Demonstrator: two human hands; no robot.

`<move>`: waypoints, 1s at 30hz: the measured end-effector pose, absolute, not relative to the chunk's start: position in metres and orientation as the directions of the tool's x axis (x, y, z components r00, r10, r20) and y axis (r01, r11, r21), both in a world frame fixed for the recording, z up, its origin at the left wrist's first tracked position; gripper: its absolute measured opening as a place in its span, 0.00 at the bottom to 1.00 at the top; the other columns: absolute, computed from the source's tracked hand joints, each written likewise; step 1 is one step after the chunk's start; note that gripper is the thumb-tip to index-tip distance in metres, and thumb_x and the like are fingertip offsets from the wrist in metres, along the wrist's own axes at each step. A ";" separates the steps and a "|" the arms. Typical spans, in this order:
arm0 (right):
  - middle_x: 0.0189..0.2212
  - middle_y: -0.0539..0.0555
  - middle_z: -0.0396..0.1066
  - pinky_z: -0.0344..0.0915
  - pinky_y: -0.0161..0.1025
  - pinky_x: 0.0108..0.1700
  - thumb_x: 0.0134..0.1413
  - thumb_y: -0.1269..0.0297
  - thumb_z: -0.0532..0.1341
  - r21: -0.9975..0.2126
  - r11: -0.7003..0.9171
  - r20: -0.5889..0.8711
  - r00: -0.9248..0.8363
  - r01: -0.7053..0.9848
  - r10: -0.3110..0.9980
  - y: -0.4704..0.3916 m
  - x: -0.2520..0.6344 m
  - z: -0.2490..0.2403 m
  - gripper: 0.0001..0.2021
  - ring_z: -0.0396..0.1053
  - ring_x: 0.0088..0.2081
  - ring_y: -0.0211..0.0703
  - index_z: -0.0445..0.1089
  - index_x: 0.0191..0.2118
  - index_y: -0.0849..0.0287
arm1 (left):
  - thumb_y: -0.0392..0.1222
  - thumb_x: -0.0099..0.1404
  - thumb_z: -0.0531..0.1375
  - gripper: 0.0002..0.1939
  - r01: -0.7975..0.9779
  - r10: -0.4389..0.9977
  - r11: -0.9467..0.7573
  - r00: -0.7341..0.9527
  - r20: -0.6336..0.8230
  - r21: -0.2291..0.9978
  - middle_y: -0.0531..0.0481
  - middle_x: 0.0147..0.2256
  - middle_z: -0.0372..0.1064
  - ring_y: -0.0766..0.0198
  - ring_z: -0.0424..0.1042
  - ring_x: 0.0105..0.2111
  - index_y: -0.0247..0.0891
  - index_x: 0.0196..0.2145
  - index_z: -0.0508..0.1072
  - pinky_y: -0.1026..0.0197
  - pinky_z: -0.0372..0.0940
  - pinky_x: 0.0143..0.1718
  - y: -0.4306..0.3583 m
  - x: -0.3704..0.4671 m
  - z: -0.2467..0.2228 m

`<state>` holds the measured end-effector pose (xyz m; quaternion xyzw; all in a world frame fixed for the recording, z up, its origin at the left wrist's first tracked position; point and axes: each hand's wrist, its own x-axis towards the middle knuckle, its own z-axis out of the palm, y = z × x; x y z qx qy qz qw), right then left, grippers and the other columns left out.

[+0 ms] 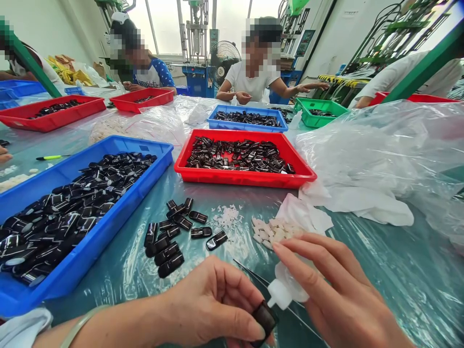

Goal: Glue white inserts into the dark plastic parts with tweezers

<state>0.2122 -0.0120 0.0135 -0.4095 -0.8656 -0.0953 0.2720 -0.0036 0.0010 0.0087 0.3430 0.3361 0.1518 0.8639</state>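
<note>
My left hand (221,309) pinches a small glossy black plastic piece (266,321) between thumb and fingers, low in the view. Opposite it, my right hand (337,285) is around a small white squeeze bottle (284,290), partly hidden by the fingers. The bottle's narrow nozzle points left and is at the edge of the black piece. Thin metal tweezers (250,271) pass behind the bottle; whether the hand also holds them cannot be seen. Several similar loose black pieces (170,241) lie on the table beyond my left hand. Small off-white pads (271,231) are heaped beyond my right fingertips.
A blue tray (108,232) full of black pieces stands at left, a red tray (246,180) of them ahead. White scraps (228,217) lie between. Clear plastic bags (380,159) spread at right. Across the plastic-covered table (384,270) co-workers (253,72) sit beside more trays.
</note>
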 end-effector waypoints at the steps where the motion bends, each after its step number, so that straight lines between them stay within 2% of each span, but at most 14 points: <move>1: 0.44 0.57 0.68 0.65 0.47 0.48 0.55 0.77 0.48 -0.059 0.643 0.546 -0.514 0.764 0.661 -0.014 0.212 0.014 0.22 0.62 0.50 0.48 0.61 0.54 0.54 | 0.40 0.45 0.68 0.13 -0.029 0.492 0.726 0.721 -0.488 0.687 0.47 0.28 0.73 0.72 0.70 0.21 0.32 0.30 0.75 0.71 0.64 0.22 0.001 -0.003 0.009; 10: 0.45 0.57 0.69 0.61 0.54 0.51 0.60 0.71 0.46 -0.067 0.629 0.521 -0.511 0.775 0.684 -0.023 0.206 0.018 0.20 0.63 0.50 0.52 0.58 0.56 0.51 | 0.40 0.45 0.68 0.14 0.011 0.473 0.726 0.718 -0.511 0.688 0.47 0.28 0.73 0.71 0.69 0.20 0.32 0.30 0.75 0.71 0.64 0.21 0.003 -0.002 0.008; 14: 0.46 0.57 0.68 0.60 0.52 0.51 0.61 0.70 0.45 -0.066 0.644 0.542 -0.515 0.762 0.664 -0.023 0.207 0.016 0.20 0.61 0.51 0.52 0.59 0.56 0.53 | 0.40 0.46 0.67 0.13 0.022 0.464 0.723 0.725 -0.509 0.690 0.47 0.28 0.73 0.72 0.69 0.20 0.32 0.30 0.76 0.72 0.64 0.20 0.003 -0.003 0.009; 22: 0.49 0.56 0.65 0.60 0.50 0.51 0.61 0.70 0.46 -0.165 0.625 0.476 -0.493 0.763 0.728 -0.029 0.212 0.017 0.18 0.59 0.53 0.53 0.61 0.55 0.53 | 0.40 0.46 0.67 0.12 0.013 0.456 0.742 0.723 -0.520 0.670 0.47 0.27 0.73 0.72 0.69 0.19 0.32 0.31 0.75 0.72 0.64 0.21 0.002 -0.003 0.010; 27: 0.48 0.57 0.65 0.61 0.51 0.50 0.62 0.65 0.45 -0.149 0.631 0.502 -0.492 0.761 0.711 -0.029 0.214 0.013 0.17 0.60 0.51 0.54 0.63 0.52 0.54 | 0.37 0.48 0.65 0.10 0.016 0.451 0.737 0.733 -0.510 0.676 0.47 0.28 0.73 0.72 0.69 0.20 0.32 0.30 0.76 0.72 0.64 0.21 0.003 -0.003 0.009; 30: 0.47 0.58 0.66 0.61 0.49 0.49 0.62 0.67 0.43 -0.107 0.645 0.521 -0.510 0.756 0.684 -0.028 0.213 0.013 0.18 0.61 0.51 0.52 0.64 0.51 0.56 | 0.36 0.48 0.65 0.10 0.017 0.444 0.741 0.737 -0.509 0.671 0.47 0.28 0.73 0.72 0.69 0.19 0.31 0.30 0.76 0.73 0.64 0.21 0.005 -0.003 0.009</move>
